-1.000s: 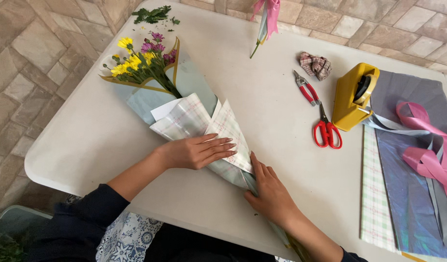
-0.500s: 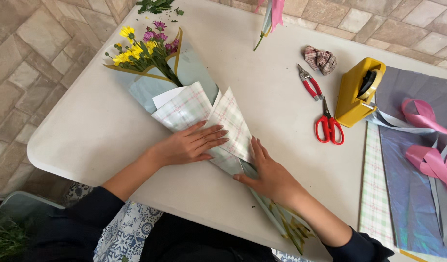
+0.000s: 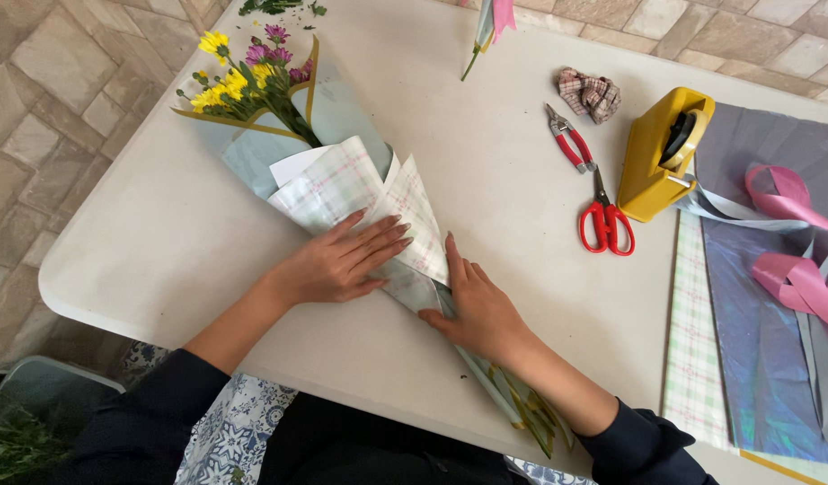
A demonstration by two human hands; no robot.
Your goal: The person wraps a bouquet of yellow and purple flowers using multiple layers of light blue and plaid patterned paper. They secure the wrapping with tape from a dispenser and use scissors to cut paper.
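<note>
While both flat, open hands, left hand [image 3: 342, 260] and right hand [image 3: 477, 310], press the wrap [image 3: 405, 207], firm even pressure keeps its fold tight.

One head-worn camera looked steeply down from the near side, close above the table [image 3: 144, 251].

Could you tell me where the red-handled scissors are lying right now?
In the head view, the red-handled scissors lie on the white table, right of centre, just left of the yellow tape dispenser and below the small red pliers.
</note>
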